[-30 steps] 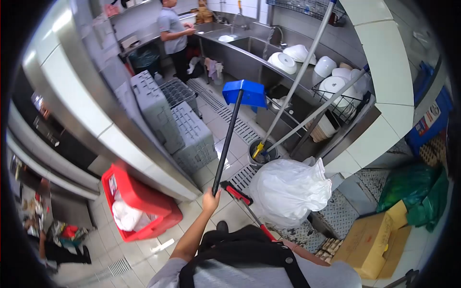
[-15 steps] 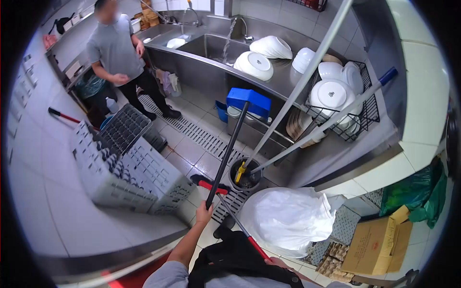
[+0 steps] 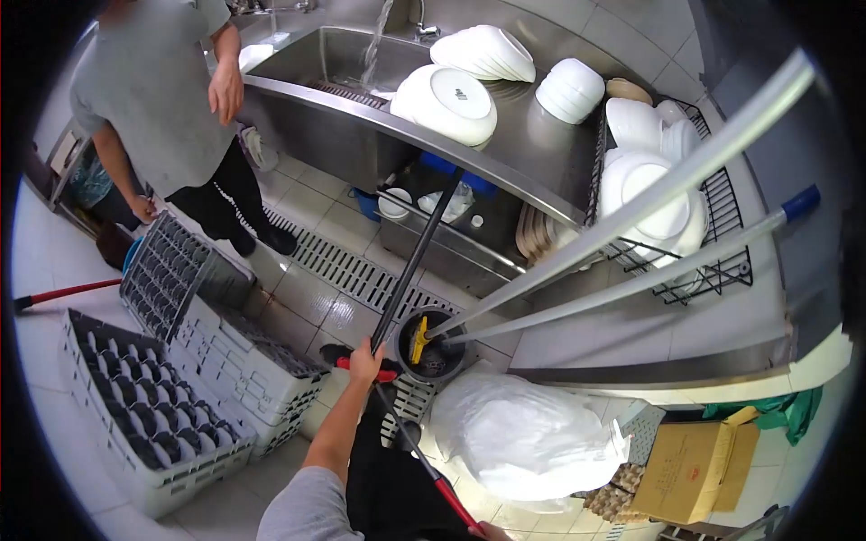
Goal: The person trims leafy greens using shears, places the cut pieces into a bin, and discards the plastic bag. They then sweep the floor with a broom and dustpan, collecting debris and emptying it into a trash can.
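My left hand (image 3: 365, 363) is wrapped round the black handle of a long-handled blue dustpan (image 3: 481, 186). The handle slants up and away, and the pan is partly hidden beneath the sink counter's front edge. At the bottom edge of the view, my right hand (image 3: 492, 531), only partly showing, closes on the red grip of a broom (image 3: 458, 501). The broom's red head with dark bristles rests low by the floor drain, just below my left hand. Beside it stands a grey bucket (image 3: 405, 343) with a yellow-ended tool and light poles in it.
A co-worker (image 3: 149, 90) stands at the left by the steel sink (image 3: 298, 63), where water runs. White bowls (image 3: 451, 101) and a wire basket (image 3: 722, 243) sit on the counter. Grey dish racks (image 3: 162, 469), a white bag (image 3: 514, 433) and a cardboard box (image 3: 681, 469) surround me.
My view has moved nearer the sink and co-worker. The blue pan, held up before the counter earlier, is now lower and partly under its edge. Both hands keep their holds.
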Motion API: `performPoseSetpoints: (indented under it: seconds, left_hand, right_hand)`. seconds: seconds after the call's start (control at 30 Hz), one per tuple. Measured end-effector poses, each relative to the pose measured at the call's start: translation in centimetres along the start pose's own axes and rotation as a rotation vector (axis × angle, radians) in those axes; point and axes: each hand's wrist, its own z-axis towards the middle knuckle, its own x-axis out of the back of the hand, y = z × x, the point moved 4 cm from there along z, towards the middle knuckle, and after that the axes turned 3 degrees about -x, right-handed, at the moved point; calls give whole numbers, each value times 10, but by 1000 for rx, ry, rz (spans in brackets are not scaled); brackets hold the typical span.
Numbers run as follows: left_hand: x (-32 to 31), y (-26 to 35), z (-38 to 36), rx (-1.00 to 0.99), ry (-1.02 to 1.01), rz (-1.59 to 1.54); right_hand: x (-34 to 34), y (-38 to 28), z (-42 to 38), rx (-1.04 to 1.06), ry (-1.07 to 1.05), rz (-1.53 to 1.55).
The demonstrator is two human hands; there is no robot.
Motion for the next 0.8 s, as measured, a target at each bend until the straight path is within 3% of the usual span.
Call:
performPoseSetpoints:
  seconds: [0.2,0.43,0.6,0.8]
  left_hand:
    - [-73,32,131,-130,102,-74]
    - [-137,104,257,-58,-23,35]
    - [-162,133,301,-34,-37,100]
    - [-151,151,310,84,-205,66]
  right_hand:
    - [9,-46,35,-45,48,-11]
    - [15,-65,59,-106,48,2]
    - [12,-74,61,-123,39,1]
    - [2,-77,42,-111,70,-143]
